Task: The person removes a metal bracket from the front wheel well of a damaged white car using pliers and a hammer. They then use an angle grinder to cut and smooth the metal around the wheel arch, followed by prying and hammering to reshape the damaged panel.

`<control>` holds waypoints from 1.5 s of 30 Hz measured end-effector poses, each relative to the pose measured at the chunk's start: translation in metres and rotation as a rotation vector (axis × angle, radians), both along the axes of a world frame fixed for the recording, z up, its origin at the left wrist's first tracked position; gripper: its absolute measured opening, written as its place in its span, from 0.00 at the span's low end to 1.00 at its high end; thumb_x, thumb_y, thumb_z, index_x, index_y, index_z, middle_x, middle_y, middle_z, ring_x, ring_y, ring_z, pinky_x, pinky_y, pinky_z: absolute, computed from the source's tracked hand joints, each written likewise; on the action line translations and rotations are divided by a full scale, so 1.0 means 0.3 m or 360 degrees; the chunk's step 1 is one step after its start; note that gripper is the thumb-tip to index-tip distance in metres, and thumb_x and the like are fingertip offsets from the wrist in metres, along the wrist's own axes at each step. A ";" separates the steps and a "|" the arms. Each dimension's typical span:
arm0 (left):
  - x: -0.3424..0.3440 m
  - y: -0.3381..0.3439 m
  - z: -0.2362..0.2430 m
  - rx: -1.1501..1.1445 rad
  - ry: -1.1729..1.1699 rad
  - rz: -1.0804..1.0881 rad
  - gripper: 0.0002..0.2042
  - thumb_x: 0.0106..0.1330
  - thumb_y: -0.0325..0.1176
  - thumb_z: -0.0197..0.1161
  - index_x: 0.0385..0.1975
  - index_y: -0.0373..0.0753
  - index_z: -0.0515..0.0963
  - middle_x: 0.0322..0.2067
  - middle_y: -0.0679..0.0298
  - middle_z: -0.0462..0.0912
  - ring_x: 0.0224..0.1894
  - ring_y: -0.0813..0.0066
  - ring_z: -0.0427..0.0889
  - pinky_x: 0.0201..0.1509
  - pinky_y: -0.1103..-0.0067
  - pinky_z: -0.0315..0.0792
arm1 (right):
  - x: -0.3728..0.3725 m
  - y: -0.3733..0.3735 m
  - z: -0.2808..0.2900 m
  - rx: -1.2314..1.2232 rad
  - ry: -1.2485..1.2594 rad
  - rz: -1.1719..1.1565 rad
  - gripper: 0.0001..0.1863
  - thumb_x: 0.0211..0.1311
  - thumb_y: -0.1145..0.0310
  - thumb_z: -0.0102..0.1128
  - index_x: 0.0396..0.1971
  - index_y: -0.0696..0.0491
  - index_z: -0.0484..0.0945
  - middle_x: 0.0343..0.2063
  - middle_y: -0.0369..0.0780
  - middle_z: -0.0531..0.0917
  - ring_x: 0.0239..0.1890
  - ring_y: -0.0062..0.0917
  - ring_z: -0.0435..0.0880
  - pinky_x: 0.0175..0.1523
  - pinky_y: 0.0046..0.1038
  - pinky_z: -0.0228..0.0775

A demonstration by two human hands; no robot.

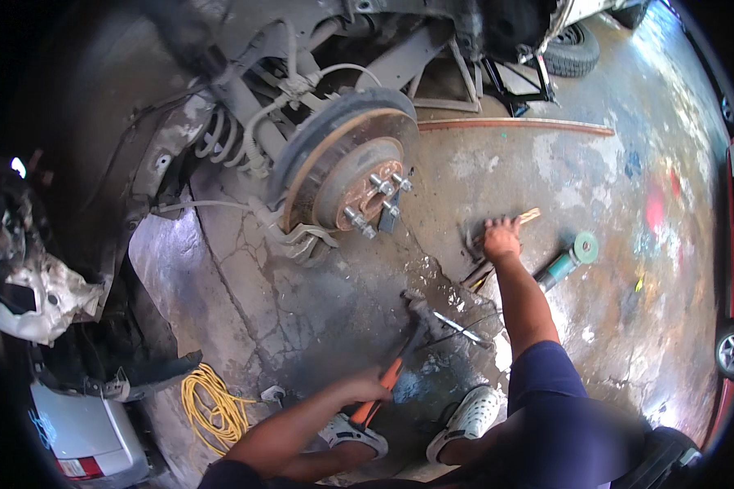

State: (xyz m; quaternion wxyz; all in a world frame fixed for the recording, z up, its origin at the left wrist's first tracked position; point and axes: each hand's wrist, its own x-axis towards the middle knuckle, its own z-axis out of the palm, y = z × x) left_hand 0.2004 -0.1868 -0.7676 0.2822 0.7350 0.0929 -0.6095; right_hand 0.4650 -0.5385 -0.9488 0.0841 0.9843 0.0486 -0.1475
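The grip of the left hand (369, 386) is closed around the orange handle of a hammer (392, 373), low in the picture, just above the white shoe (475, 414) pair the person squats in. The hand sits low on the handle, which seems to leave the dark head free, pointing away from the body. A yellow cord (210, 409) lies coiled on the floor to the left, apparently clear of the feet. Just beyond the hammer's head lies a silver rod (462, 328).

Farther forward, the right arm stretches down to the floor. The right hand (501, 238) is over a wooden stick (531, 215) whose end pokes out past the fingers; whether it grasps the stick or only rests there, I cannot tell. A green grinder (560, 267) lies just beside that forearm, probably for easy reach.

Ahead, a rusty brake disc (306, 191) stands upright with its studs bare, no wheel on it. Behind it, a metal stand (448, 104) sits beneath the car body, likely bearing its weight. Farthest off rests a tyre (571, 55).
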 end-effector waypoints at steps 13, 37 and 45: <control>-0.085 -0.168 -0.288 -0.0796 -0.0243 0.1383 0.10 0.66 0.38 0.72 0.30 0.42 0.80 0.19 0.68 0.76 0.18 0.76 0.73 0.22 0.71 0.66 | -0.448 -0.119 1.042 0.1130 0.0718 -0.0217 0.14 0.71 0.72 0.60 0.51 0.61 0.84 0.39 0.51 0.89 0.34 0.35 0.90 0.43 0.37 0.81; 0.261 0.353 1.126 -0.2544 -0.1127 0.1341 0.13 0.81 0.36 0.60 0.58 0.37 0.74 0.23 0.73 0.70 0.19 0.83 0.70 0.24 0.81 0.66 | -0.817 0.859 2.680 0.1266 -0.1249 0.1557 0.35 0.85 0.62 0.51 0.82 0.63 0.53 0.37 0.39 0.81 0.29 0.15 0.74 0.36 0.21 0.70; 0.312 0.388 1.158 -0.2737 -0.1065 0.1295 0.13 0.80 0.35 0.62 0.56 0.36 0.73 0.23 0.72 0.70 0.18 0.84 0.69 0.23 0.81 0.67 | -0.725 0.973 2.690 0.0231 -0.0956 0.1535 0.34 0.72 0.80 0.58 0.78 0.54 0.68 0.36 0.46 0.86 0.34 0.41 0.88 0.43 0.38 0.79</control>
